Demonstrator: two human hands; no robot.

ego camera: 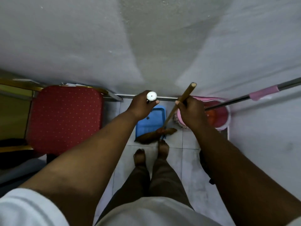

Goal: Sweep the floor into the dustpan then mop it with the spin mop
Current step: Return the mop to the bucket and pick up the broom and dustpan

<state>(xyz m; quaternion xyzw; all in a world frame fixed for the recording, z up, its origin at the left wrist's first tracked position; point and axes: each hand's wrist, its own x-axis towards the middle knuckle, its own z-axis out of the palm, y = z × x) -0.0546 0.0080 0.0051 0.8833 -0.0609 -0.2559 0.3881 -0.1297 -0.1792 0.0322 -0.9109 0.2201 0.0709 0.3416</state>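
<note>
From the head view, your left hand (140,106) is curled around the top of the dustpan handle (151,95), whose white round cap shows above your fingers. The blue dustpan (147,123) stands on the tiled floor (182,160) straight below that hand, just in front of your bare feet. Your right hand (189,111) grips the wooden broom handle (184,98), which is tilted so its upper end points up and to the right. The brown broom head (151,136) lies on the floor, touching the open front edge of the dustpan. To the right, near the wall, is the pink spin mop bucket (224,116); its metal mop pole (254,95) with a pink grip leans out of it toward the right edge. To the left of the dustpan stands a red chair (65,118) with small pale dots.
</note>
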